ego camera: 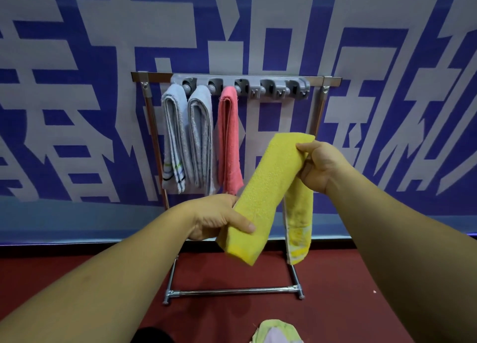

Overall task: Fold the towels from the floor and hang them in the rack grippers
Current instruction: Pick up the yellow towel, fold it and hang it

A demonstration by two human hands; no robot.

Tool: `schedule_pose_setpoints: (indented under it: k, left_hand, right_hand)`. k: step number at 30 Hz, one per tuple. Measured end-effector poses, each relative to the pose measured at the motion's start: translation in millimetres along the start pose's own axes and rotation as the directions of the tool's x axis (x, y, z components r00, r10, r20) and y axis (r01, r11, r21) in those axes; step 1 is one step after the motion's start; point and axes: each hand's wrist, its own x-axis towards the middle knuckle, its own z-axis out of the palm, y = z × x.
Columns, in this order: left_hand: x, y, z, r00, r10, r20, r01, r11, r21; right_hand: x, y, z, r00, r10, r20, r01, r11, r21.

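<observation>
Both forearms reach forward from the lower corners of the view. The left hand [214, 218], at about 7 o'clock from the centre, grips the lower end of the yellow towel [268, 187]: the thumb lies on top and the fingers are curled under it. The right hand [320, 167], at 3 o'clock from the centre, pinches the upper fold of the same towel between thumb and fingers.

This towel is in the air in front of the rack [232, 291], stretched on a slant between the two hands, and its other half hangs down below the right hand.

At 12 o'clock, the holder strip [273, 84] on the top bar of the rack grips three folded towels side by side. From 9 toward 3 o'clock they are the striped towel [174, 136], the grey towel [201, 136] and the pink towel [228, 136].

At 6 o'clock a cloth pile [276, 331] lies on the red floor [335, 291], partly cut by the edge. A blue and white banner [77, 110] covers the wall behind.
</observation>
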Motion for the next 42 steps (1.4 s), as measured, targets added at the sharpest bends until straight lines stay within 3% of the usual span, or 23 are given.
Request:
schedule_pose_setpoints:
  k: [7,13,15,17,19,22,25,29,31,37,42]
  left_hand:
    - [1.4,-5.4,-3.0,0.999,-0.044,0.006,0.042,0.990,0.138]
    - [5.3,-12.1,-8.6,0.968,-0.232,0.094,0.190,0.925,0.328]
    - [5.1,3.2,-8.4,0.988,-0.145,-0.053,0.154,0.931,0.331]
    - [10.7,24.6,-11.4,0.967,-0.027,-0.255,0.071,0.984,0.165]
    - [20.2,45.3,-16.4,0.897,0.144,-0.418,-0.137,0.989,0.047]
    - [21.1,81.9,-16.7,0.790,0.339,-0.511,-0.332,0.937,0.108]
    - [15.8,120.0,-11.5,0.813,0.378,-0.444,-0.391,0.918,0.067]
    - [13.3,153.2,-0.8,0.946,0.302,-0.118,-0.277,0.941,0.192]
    - [12.8,162.7,3.0,0.973,0.229,-0.027,-0.220,0.957,0.190]
    - [15.0,172.8,-1.4,0.988,0.125,0.087,-0.134,0.985,0.107]
    - [24.1,170.1,-19.4,0.961,0.159,0.227,-0.185,0.978,0.096]
  right_hand:
    - [0.6,-12.3,-2.6,0.998,-0.025,-0.056,0.022,0.998,-0.054]
    - [-4.8,-10.9,2.2,1.000,0.014,-0.005,-0.015,0.997,-0.079]
    - [-5.9,-12.0,3.6,0.998,0.045,0.036,-0.041,0.994,-0.105]
    - [-8.4,-15.2,5.0,0.996,0.057,0.073,-0.045,0.987,-0.155]
    - [-13.3,-20.8,6.4,0.993,0.056,0.100,-0.031,0.971,-0.237]
    - [-20.0,-34.2,7.4,0.988,0.057,0.141,0.001,0.923,-0.384]
    - [-27.0,-51.5,7.3,0.969,0.098,0.227,0.035,0.856,-0.515]
    - [-26.5,-73.7,5.8,0.910,0.155,0.384,0.087,0.836,-0.542]
    - [-24.3,-81.8,4.3,0.891,0.169,0.422,0.109,0.822,-0.559]
    - [-11.2,-94.4,-4.0,0.881,0.124,0.457,0.174,0.813,-0.556]
    - [5.6,-98.6,-12.3,0.896,0.111,0.431,0.164,0.817,-0.552]
